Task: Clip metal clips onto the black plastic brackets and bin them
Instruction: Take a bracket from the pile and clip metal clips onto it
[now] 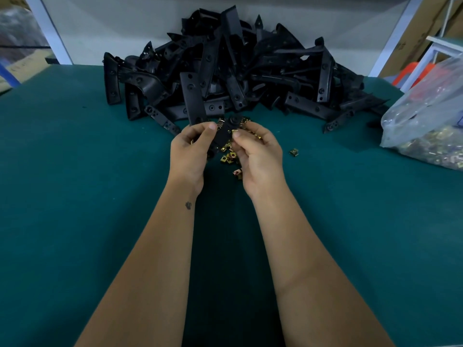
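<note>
A person's right hand (260, 156) is pinching a small brass-coloured metal clip (235, 132) between thumb and curled fingers (241, 135), pressing it against the edge of a black plastic bracket (223, 136). The left hand (191, 151) is gripping that bracket from the other side, its fingers (210, 126) curled round the part and a few more clips apparently tucked in the palm. Both hands are working just above a green tabletop (75, 196), the bracket slanting between them. Directly beneath the hands, a scatter of loose clips (229, 156) is lying on the cloth, with one stray clip (293, 152) sitting apart to the right. Behind the hands, a large heap of brackets (238, 71) is piling up against the back wall, partly hiding the far end of the held bracket. At the right edge, a clear plastic bag (426, 116) of clips is slumping on the tabletop, well apart from the hands.
</note>
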`<act>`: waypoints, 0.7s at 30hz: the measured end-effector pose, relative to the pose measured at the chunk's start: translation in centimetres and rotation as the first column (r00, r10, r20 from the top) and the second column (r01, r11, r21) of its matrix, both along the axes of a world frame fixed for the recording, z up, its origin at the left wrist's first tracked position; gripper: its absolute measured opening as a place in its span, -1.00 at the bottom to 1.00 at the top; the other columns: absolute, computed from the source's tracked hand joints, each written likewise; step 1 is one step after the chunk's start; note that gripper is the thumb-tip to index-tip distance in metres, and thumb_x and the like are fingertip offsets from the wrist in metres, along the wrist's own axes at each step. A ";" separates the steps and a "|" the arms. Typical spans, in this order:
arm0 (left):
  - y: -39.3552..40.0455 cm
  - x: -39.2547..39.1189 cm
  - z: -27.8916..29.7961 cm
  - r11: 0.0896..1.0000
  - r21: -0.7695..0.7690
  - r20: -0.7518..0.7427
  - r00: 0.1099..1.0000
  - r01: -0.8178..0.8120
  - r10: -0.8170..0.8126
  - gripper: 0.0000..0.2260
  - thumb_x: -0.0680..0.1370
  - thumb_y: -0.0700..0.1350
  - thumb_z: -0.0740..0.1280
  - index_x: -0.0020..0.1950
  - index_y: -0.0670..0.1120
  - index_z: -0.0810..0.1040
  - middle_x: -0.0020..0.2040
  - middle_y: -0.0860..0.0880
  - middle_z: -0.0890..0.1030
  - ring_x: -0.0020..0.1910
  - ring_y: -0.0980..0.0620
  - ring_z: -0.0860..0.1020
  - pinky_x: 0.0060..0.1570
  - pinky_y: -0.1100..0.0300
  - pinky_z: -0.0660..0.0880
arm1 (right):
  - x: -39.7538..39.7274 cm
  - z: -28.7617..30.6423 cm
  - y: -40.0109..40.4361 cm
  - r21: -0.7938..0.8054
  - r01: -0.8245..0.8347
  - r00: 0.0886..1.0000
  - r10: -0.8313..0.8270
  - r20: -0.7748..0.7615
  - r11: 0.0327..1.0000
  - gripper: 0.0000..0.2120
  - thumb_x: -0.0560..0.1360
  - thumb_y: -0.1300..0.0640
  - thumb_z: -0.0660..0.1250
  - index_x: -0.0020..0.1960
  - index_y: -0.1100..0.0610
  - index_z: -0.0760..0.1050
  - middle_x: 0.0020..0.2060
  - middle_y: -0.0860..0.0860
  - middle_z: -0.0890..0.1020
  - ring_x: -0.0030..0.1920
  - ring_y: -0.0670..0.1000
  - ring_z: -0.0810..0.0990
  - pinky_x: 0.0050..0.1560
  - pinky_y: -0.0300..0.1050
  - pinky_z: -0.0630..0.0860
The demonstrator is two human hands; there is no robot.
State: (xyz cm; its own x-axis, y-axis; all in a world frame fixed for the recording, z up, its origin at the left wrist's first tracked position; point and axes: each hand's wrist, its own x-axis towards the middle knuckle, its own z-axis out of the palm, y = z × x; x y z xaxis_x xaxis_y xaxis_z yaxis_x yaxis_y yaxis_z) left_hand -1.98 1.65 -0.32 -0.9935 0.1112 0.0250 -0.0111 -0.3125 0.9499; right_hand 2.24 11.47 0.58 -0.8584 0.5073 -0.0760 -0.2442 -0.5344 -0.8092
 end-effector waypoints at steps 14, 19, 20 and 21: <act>0.3 -0.4 -0.1 0.981 0.189 0.128 0.990 0.032 -0.057 -0.92 0.59 -0.14 0.37 -0.07 -0.08 0.65 -0.18 0.04 0.71 -0.20 0.17 0.66 -0.20 0.32 0.56 | 0.0 0.4 0.8 0.095 -0.076 0.997 0.078 -0.013 0.993 -0.71 0.49 0.42 0.36 0.13 0.15 0.50 -0.21 0.05 0.67 -0.18 -0.03 0.62 -0.20 -0.25 0.54; 0.3 -0.1 0.0 0.992 0.118 0.065 0.997 0.043 -0.051 -0.89 0.59 -0.14 0.37 -0.12 -0.04 0.64 -0.20 0.07 0.70 -0.23 0.19 0.65 -0.26 0.33 0.54 | 0.1 0.6 0.6 0.017 -0.071 0.997 0.071 0.002 0.997 -0.69 0.49 0.42 0.37 0.19 0.21 0.49 -0.26 0.03 0.66 -0.28 -0.08 0.64 -0.23 -0.28 0.55; 0.3 -0.1 -0.1 0.995 0.089 0.054 0.998 0.037 -0.042 -0.89 0.59 -0.13 0.38 -0.12 -0.02 0.64 -0.15 0.05 0.70 -0.23 0.19 0.64 -0.27 0.33 0.54 | 0.1 0.7 0.6 0.011 -0.073 0.997 0.073 0.009 0.997 -0.69 0.49 0.42 0.37 0.20 0.21 0.48 -0.27 0.02 0.66 -0.29 -0.08 0.63 -0.25 -0.29 0.54; 0.3 -0.1 -0.1 0.998 0.055 0.040 0.999 0.028 -0.030 -0.89 0.59 -0.12 0.38 -0.12 -0.01 0.65 -0.08 0.00 0.68 -0.22 0.18 0.63 -0.27 0.33 0.53 | 0.1 0.7 0.6 0.011 -0.073 0.997 0.073 0.019 0.997 -0.69 0.49 0.42 0.37 0.20 0.22 0.48 -0.28 0.02 0.66 -0.30 -0.08 0.63 -0.27 -0.29 0.53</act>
